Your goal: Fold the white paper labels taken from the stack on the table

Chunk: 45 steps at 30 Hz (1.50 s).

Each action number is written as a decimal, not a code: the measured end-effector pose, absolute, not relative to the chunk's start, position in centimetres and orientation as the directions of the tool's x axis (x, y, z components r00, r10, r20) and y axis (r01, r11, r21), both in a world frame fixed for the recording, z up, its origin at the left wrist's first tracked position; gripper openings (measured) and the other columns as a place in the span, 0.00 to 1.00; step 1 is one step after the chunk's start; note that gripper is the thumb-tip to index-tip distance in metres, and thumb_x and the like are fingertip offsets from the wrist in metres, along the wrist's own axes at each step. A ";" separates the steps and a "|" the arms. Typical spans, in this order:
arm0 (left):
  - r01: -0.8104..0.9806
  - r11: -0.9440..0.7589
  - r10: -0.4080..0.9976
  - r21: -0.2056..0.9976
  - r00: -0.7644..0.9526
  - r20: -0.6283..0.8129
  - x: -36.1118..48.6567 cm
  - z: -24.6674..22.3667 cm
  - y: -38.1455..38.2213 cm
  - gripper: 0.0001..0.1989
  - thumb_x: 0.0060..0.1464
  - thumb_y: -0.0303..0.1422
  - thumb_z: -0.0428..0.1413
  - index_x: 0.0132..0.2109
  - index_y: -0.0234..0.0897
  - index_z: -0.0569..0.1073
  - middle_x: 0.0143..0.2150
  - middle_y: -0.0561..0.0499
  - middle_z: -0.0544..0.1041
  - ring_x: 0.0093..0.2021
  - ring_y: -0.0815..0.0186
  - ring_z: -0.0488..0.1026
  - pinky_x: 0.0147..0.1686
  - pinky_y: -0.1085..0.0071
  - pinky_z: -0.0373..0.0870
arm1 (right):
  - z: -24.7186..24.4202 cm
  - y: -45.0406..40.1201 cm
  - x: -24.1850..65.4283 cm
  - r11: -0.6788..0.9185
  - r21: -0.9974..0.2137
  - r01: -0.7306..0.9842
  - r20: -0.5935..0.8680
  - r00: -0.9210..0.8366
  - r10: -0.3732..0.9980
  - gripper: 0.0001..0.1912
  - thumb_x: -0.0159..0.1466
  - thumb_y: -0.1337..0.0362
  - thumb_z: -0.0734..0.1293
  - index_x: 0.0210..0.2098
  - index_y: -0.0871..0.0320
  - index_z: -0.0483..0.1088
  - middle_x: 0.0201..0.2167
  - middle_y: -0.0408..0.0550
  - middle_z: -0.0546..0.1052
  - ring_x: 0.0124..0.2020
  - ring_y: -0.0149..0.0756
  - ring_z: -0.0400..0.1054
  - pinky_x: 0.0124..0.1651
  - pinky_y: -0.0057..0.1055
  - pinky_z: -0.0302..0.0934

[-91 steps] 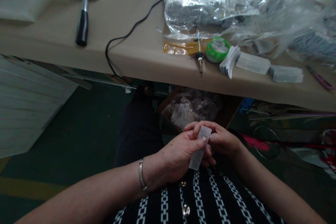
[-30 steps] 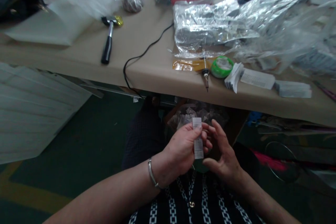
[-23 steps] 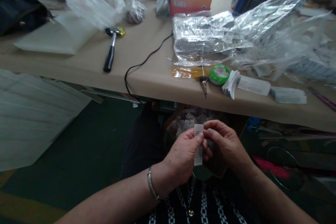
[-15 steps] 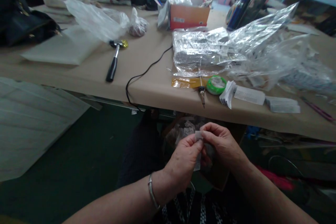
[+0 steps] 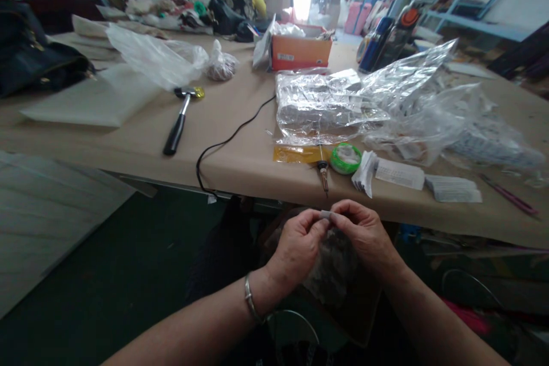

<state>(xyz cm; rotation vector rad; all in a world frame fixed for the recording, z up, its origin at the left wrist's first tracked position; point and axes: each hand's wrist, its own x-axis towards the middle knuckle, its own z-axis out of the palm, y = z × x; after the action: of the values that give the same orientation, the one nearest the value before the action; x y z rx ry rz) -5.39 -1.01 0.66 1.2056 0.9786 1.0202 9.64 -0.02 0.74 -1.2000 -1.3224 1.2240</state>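
My left hand (image 5: pixel 295 247) and my right hand (image 5: pixel 364 234) meet just below the table's front edge. Together they pinch a small white printed label (image 5: pixel 325 215) between thumbs and fingertips; only its top edge shows, the rest is hidden behind my fingers. A metal bangle circles my left wrist. Beneath my hands a box of loose labels (image 5: pixel 338 274) is dimly visible under the table.
On the tan table (image 5: pixel 240 154): a soldering iron (image 5: pixel 322 171) with black cord (image 5: pixel 231 140), green tape roll (image 5: pixel 345 158), label stacks (image 5: pixel 401 174), crinkled plastic bags (image 5: pixel 343 103), a hammer (image 5: pixel 178 126), an orange box (image 5: pixel 298 51), a black bag (image 5: pixel 34 63). People sit at the far end.
The view tilted up from my lap to the table. The label, held upright in my left hand, is now pinched by both hands and mostly hidden.
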 end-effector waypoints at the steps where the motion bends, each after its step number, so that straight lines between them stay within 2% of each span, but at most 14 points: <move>1: -0.041 0.034 0.972 0.999 0.235 -0.023 -5.5 0.7 -0.5 0.09 0.58 0.33 0.53 0.39 0.31 0.74 0.35 0.49 0.75 0.36 0.68 0.68 0.37 0.75 0.64 | 0.7 0.3 9.9 0.039 -0.995 0.094 0.034 -0.059 0.998 0.13 0.57 0.57 0.70 0.29 0.62 0.69 0.23 0.42 0.67 0.25 0.26 0.59 0.27 0.22 0.55; 8: 0.158 -0.160 0.981 0.974 0.139 0.139 -5.6 0.9 1.7 0.08 0.57 0.34 0.55 0.36 0.34 0.75 0.31 0.53 0.75 0.31 0.71 0.69 0.33 0.77 0.64 | 0.8 1.7 9.9 0.110 -0.974 0.197 0.108 -0.023 0.994 0.11 0.57 0.58 0.68 0.28 0.62 0.70 0.22 0.42 0.67 0.24 0.27 0.58 0.27 0.23 0.54; 18: 0.232 -0.264 0.960 0.936 0.156 0.232 -5.5 0.5 2.4 0.09 0.59 0.31 0.53 0.34 0.33 0.74 0.28 0.54 0.73 0.28 0.73 0.66 0.31 0.79 0.62 | 0.4 2.1 9.7 0.278 -0.895 0.350 0.294 -0.007 0.956 0.07 0.59 0.62 0.66 0.28 0.61 0.70 0.22 0.42 0.69 0.24 0.27 0.60 0.27 0.23 0.55; 25: 0.226 -0.274 0.959 0.935 0.138 0.248 -5.4 0.7 2.9 0.09 0.58 0.30 0.53 0.32 0.33 0.74 0.28 0.54 0.73 0.28 0.72 0.66 0.32 0.79 0.62 | 0.3 2.6 9.7 0.323 -0.867 0.379 0.351 0.004 0.937 0.06 0.59 0.64 0.65 0.28 0.61 0.70 0.22 0.41 0.69 0.24 0.27 0.60 0.28 0.23 0.55; 35: 0.243 -0.296 0.953 0.924 0.140 0.268 -5.2 0.6 3.8 0.09 0.59 0.32 0.53 0.32 0.34 0.74 0.28 0.54 0.74 0.29 0.72 0.67 0.33 0.79 0.62 | 0.0 3.3 10.0 0.334 -0.862 0.380 0.357 -0.010 0.934 0.06 0.60 0.64 0.65 0.29 0.60 0.70 0.23 0.41 0.68 0.25 0.27 0.60 0.29 0.24 0.55; 40: 0.268 -0.278 0.958 0.922 0.151 0.245 -5.5 0.6 3.3 0.10 0.59 0.32 0.53 0.33 0.34 0.74 0.28 0.53 0.74 0.29 0.72 0.67 0.33 0.78 0.63 | -0.3 2.8 9.8 0.308 -0.885 0.350 0.323 -0.015 0.946 0.06 0.61 0.63 0.66 0.31 0.60 0.72 0.25 0.42 0.72 0.27 0.29 0.64 0.31 0.24 0.59; 45: 0.263 -0.209 0.965 0.942 0.214 0.154 -5.6 -0.1 1.9 0.11 0.58 0.36 0.52 0.32 0.35 0.75 0.28 0.52 0.75 0.29 0.69 0.70 0.31 0.77 0.66 | 0.8 -0.4 12.6 0.308 -0.859 0.408 0.282 -0.124 0.951 0.09 0.62 0.62 0.68 0.41 0.58 0.73 0.33 0.43 0.77 0.34 0.31 0.71 0.38 0.24 0.63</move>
<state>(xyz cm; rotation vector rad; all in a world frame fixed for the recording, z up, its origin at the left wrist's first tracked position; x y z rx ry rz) -5.64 1.93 -0.06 1.6438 1.1725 1.0456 12.56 -0.44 0.80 -1.2412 -1.6966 0.7765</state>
